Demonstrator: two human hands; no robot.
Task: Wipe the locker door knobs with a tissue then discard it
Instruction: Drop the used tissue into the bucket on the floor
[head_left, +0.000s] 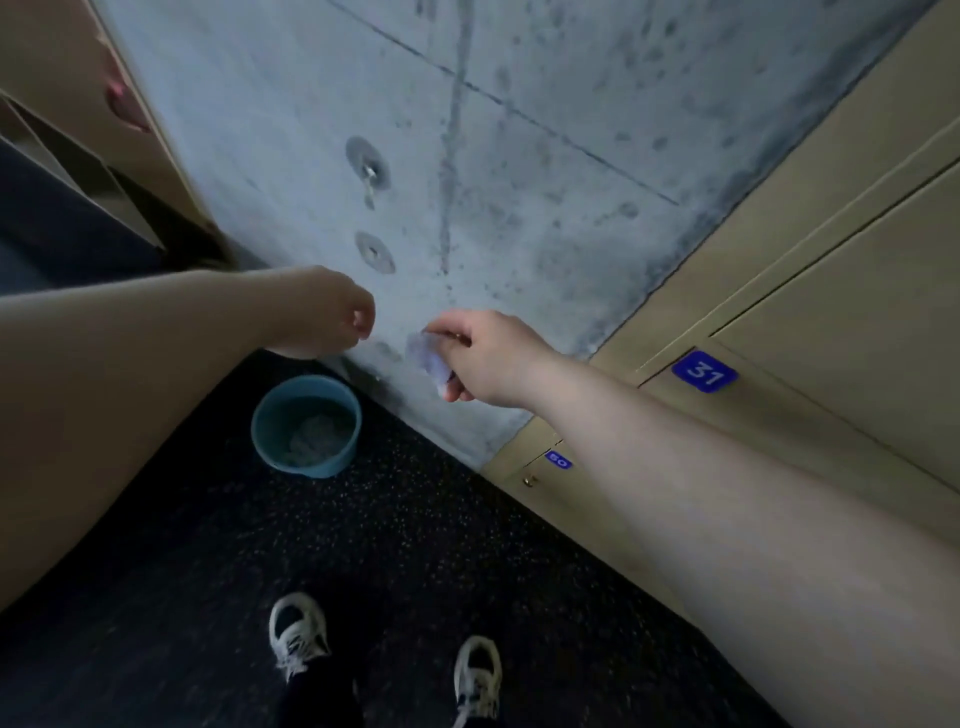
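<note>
My right hand pinches a crumpled pale tissue in front of the grey concrete wall. My left hand hangs just left of it with fingers curled and nothing in them. A round blue bin stands on the dark floor below both hands, with crumpled tissues inside. Beige locker doors run along the right, one labelled 31, another lower one labelled 50 with a small brass knob.
Round metal plates are fixed to the concrete wall, the upper with a hook. More beige lockers stand at the left. My two white shoes are on the speckled black floor.
</note>
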